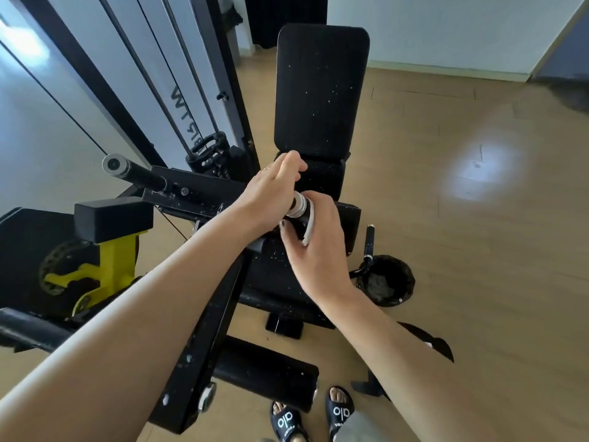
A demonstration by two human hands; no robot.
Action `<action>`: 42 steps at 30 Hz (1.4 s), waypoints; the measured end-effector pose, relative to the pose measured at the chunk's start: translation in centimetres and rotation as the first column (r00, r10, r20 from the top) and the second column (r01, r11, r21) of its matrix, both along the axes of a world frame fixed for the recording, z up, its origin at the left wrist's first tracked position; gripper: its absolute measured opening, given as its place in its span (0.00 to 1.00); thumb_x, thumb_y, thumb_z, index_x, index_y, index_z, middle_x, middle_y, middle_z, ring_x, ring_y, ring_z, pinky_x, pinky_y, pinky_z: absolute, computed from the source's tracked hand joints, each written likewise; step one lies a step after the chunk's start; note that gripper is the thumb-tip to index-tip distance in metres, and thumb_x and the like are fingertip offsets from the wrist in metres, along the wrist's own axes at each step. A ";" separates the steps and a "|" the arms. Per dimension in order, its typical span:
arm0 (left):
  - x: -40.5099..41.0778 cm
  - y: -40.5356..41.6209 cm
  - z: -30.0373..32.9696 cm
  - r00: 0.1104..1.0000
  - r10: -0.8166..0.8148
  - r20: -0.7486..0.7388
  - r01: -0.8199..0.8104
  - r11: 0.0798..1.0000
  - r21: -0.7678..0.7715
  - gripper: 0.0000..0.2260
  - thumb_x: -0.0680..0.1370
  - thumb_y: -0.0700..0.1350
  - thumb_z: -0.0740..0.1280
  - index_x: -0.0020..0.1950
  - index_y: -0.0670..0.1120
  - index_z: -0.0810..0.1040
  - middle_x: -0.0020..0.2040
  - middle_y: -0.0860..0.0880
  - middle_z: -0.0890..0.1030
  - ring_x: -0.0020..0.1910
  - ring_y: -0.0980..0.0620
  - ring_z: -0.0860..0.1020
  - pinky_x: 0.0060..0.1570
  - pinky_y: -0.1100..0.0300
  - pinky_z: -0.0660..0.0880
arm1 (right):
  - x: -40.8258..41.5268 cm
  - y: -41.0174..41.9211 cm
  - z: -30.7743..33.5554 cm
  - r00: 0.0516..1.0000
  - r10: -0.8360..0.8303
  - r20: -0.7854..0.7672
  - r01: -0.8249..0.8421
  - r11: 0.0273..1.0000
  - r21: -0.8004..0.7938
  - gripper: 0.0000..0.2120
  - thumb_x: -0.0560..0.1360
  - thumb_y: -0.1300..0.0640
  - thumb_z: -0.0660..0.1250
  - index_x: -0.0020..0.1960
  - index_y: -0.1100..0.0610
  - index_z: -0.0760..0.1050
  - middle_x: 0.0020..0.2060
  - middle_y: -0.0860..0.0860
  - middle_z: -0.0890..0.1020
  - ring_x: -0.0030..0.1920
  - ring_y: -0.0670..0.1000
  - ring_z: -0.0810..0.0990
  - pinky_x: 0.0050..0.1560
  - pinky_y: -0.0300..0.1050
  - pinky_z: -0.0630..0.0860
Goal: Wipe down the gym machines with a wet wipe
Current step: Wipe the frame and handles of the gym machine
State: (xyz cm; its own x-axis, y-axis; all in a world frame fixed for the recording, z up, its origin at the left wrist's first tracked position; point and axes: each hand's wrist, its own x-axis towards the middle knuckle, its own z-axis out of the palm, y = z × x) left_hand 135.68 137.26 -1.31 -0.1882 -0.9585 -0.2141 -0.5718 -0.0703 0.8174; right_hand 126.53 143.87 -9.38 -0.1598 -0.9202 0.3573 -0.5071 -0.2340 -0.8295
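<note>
A black gym machine stands in front of me, with a padded backrest (322, 90) and a handle bar with a silver collar (297, 208) sticking out over the seat. My left hand (274, 186) grips the far end of this handle. My right hand (318, 247) curls round the bar just below the collar and holds a white wet wipe (309, 229) against it. Only a strip of the wipe shows between my fingers and thumb; the rest is hidden under my palm.
A yellow bracket (105, 266) and a black block sit on the frame at the left, with cables and a silver-capped bar (114, 164) behind. A black bin (387, 282) and a second handle (369, 242) stand to the right on the wooden floor. My sandalled feet (312, 416) are at the bottom.
</note>
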 end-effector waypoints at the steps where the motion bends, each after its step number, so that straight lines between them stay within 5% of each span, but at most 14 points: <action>1: 0.5 -0.1 0.0 0.995 0.041 -0.090 -0.035 0.998 0.060 0.23 0.84 0.62 0.47 0.64 0.54 0.78 0.62 0.54 0.79 0.65 0.52 0.73 0.64 0.52 0.67 | 0.2 0.7 0.6 0.999 0.034 0.019 -0.033 0.999 -0.041 0.21 0.76 0.61 0.72 0.67 0.58 0.72 0.60 0.49 0.76 0.62 0.48 0.75 0.66 0.48 0.73; 3: 2.1 -0.2 -0.1 0.971 0.111 -0.211 -0.093 0.991 0.095 0.30 0.80 0.69 0.45 0.62 0.56 0.80 0.61 0.55 0.82 0.68 0.51 0.74 0.70 0.47 0.63 | 0.5 1.6 1.6 0.994 0.103 0.030 -0.100 0.990 -0.102 0.25 0.76 0.60 0.71 0.71 0.60 0.69 0.66 0.51 0.74 0.68 0.49 0.72 0.71 0.44 0.69; 6: 4.1 -0.1 -0.6 0.944 0.184 -0.273 -0.161 0.981 0.105 0.32 0.77 0.71 0.43 0.59 0.57 0.82 0.58 0.56 0.84 0.67 0.53 0.75 0.74 0.44 0.60 | 0.7 1.3 2.9 0.977 0.169 -0.129 -0.191 0.964 -0.186 0.19 0.80 0.55 0.64 0.68 0.63 0.74 0.67 0.55 0.75 0.70 0.51 0.70 0.72 0.44 0.66; 11: 4.4 0.4 -0.9 0.946 0.200 -0.255 -0.168 0.976 0.142 0.31 0.80 0.69 0.44 0.59 0.57 0.82 0.57 0.55 0.84 0.67 0.52 0.75 0.74 0.43 0.62 | -0.1 -0.7 4.5 0.826 0.077 -0.558 -0.237 0.946 -0.221 0.19 0.85 0.54 0.55 0.46 0.60 0.81 0.46 0.53 0.79 0.45 0.51 0.73 0.46 0.49 0.73; 14: 3.6 0.3 -0.8 0.929 0.231 -0.288 -0.200 0.971 0.134 0.29 0.84 0.64 0.45 0.59 0.52 0.82 0.57 0.51 0.84 0.63 0.51 0.78 0.71 0.45 0.69 | -1.1 -1.4 5.2 0.666 0.105 -0.738 -0.346 0.921 -0.180 0.17 0.86 0.55 0.54 0.64 0.63 0.77 0.46 0.53 0.78 0.43 0.52 0.73 0.47 0.50 0.73; 15: 3.3 0.2 -0.7 0.920 0.244 -0.307 -0.212 0.968 0.134 0.28 0.84 0.64 0.46 0.58 0.51 0.82 0.57 0.49 0.84 0.61 0.50 0.79 0.69 0.46 0.70 | -1.3 -1.4 5.4 0.706 0.194 -0.681 -0.376 0.917 -0.129 0.18 0.86 0.56 0.55 0.70 0.62 0.73 0.47 0.51 0.78 0.45 0.51 0.74 0.48 0.49 0.73; 17: 2.8 -0.1 -0.5 0.899 0.269 -0.347 -0.234 0.962 0.139 0.29 0.84 0.62 0.47 0.58 0.47 0.82 0.56 0.45 0.85 0.58 0.48 0.81 0.67 0.46 0.73 | -1.4 -1.1 5.7 0.871 0.364 -0.330 -0.399 0.916 -0.042 0.20 0.86 0.58 0.55 0.76 0.59 0.67 0.48 0.47 0.79 0.49 0.48 0.78 0.52 0.47 0.75; 19: 2.4 -0.4 -0.4 0.879 0.280 -0.385 -0.242 0.959 0.145 0.30 0.85 0.62 0.46 0.59 0.44 0.81 0.54 0.44 0.85 0.55 0.48 0.83 0.63 0.48 0.76 | -1.3 -0.8 5.7 0.935 0.350 0.065 -0.351 0.936 0.016 0.19 0.86 0.59 0.55 0.77 0.57 0.65 0.51 0.41 0.80 0.56 0.43 0.81 0.57 0.40 0.77; 21: 1.9 -0.4 -0.3 0.875 0.281 -0.394 -0.248 0.960 0.132 0.30 0.86 0.60 0.46 0.60 0.42 0.81 0.53 0.44 0.86 0.55 0.50 0.83 0.59 0.54 0.77 | -1.0 -0.8 5.4 0.946 0.262 0.189 -0.272 0.962 0.026 0.19 0.86 0.59 0.56 0.77 0.58 0.65 0.55 0.36 0.79 0.60 0.37 0.79 0.59 0.34 0.75; 24: 1.2 -0.1 -0.3 0.880 0.241 -0.410 -0.214 0.971 0.110 0.29 0.86 0.58 0.45 0.59 0.42 0.81 0.54 0.45 0.85 0.58 0.52 0.82 0.51 0.62 0.78 | -0.8 -0.9 5.1 0.947 0.229 0.224 -0.237 0.972 0.007 0.19 0.85 0.61 0.58 0.76 0.58 0.65 0.63 0.40 0.77 0.65 0.37 0.76 0.65 0.36 0.73; 27: 1.2 -0.3 -0.1 0.880 0.253 -0.402 -0.225 0.967 0.117 0.28 0.86 0.58 0.46 0.59 0.44 0.81 0.56 0.45 0.84 0.58 0.50 0.81 0.47 0.62 0.74 | -1.3 -1.4 4.7 0.970 0.236 0.050 -0.237 0.971 0.016 0.15 0.84 0.60 0.61 0.69 0.56 0.75 0.68 0.45 0.75 0.69 0.39 0.72 0.70 0.34 0.68; 29: 1.4 -0.4 0.0 0.870 0.274 -0.411 -0.242 0.962 0.129 0.27 0.86 0.58 0.47 0.58 0.45 0.81 0.57 0.45 0.84 0.60 0.50 0.80 0.51 0.59 0.75 | -1.3 -1.5 4.1 0.967 0.252 -0.036 -0.251 0.968 0.019 0.12 0.85 0.57 0.59 0.62 0.55 0.79 0.63 0.45 0.78 0.64 0.39 0.74 0.65 0.32 0.69; 34: 1.4 -0.6 -0.1 0.886 0.245 -0.393 -0.226 0.969 0.096 0.26 0.86 0.58 0.46 0.56 0.48 0.81 0.56 0.48 0.85 0.63 0.53 0.79 0.73 0.48 0.67 | 0.9 -0.6 2.1 0.983 0.063 -0.172 -0.085 0.989 -0.122 0.09 0.84 0.57 0.57 0.55 0.58 0.75 0.46 0.50 0.76 0.45 0.50 0.74 0.47 0.50 0.74; 42: -0.7 -0.8 0.3 0.935 0.136 -0.327 -0.174 0.981 -0.088 0.23 0.86 0.58 0.49 0.59 0.49 0.81 0.56 0.54 0.84 0.60 0.58 0.79 0.67 0.58 0.71 | 0.6 -2.4 2.8 0.986 0.109 0.130 -0.103 0.993 -0.051 0.15 0.84 0.58 0.55 0.41 0.61 0.72 0.30 0.53 0.76 0.30 0.54 0.74 0.33 0.61 0.72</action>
State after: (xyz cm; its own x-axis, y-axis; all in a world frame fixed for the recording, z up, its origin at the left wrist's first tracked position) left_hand 134.98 136.43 -1.04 -0.0757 -0.9956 -0.0556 -0.2701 -0.0332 0.9623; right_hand 127.09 141.48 -6.60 -0.1110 -0.9183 0.3800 -0.3643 -0.3182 -0.8752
